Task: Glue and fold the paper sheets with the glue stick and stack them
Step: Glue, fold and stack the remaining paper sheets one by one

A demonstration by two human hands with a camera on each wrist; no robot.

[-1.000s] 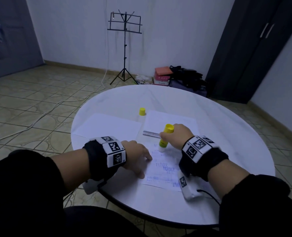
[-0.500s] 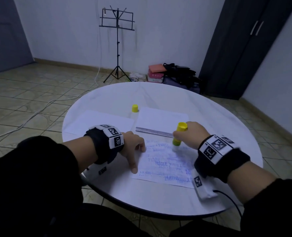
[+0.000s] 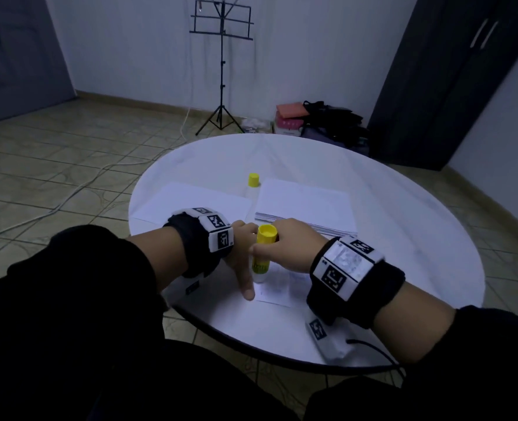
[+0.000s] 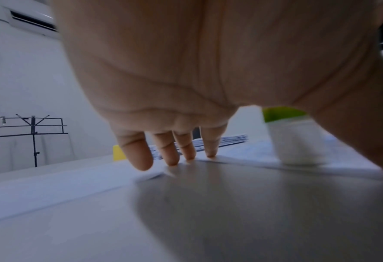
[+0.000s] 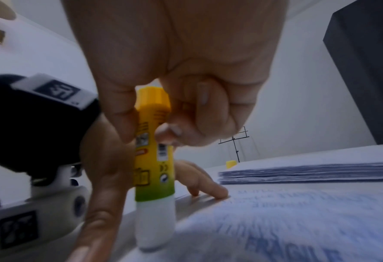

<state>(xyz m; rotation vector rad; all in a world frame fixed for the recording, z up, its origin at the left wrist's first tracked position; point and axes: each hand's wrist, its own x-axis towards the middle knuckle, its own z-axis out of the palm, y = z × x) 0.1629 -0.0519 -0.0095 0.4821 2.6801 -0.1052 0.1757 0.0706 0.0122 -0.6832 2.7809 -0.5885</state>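
A printed paper sheet [image 3: 277, 288] lies at the near side of the round white table [image 3: 403, 238]. My left hand [image 3: 241, 259] presses its left edge flat, fingertips [image 4: 211, 154] on the paper and thumb pointing toward me. My right hand [image 3: 285, 247] pinches the yellow glue stick [image 3: 262, 259] upright, its white tip down on the sheet [image 5: 298, 221] close beside the left thumb. In the right wrist view my fingers [image 5: 174, 131] curl round the glue stick [image 5: 153, 168]. Behind lie a stack of sheets [image 3: 306, 205], a single sheet [image 3: 191, 202] and the yellow cap [image 3: 253, 180].
A white tagged box [image 3: 327, 338] with a cable lies at the table's near right edge. On the floor beyond stand a music stand [image 3: 222, 71], bags and boxes [image 3: 321, 120] and a dark wardrobe [image 3: 449, 80]. A cord [image 3: 69, 192] runs over the tiles.
My right hand has carried the glue stick leftward across the printed sheet, from its far right part to beside my left thumb. The left hand stays pressed on the sheet's left edge.
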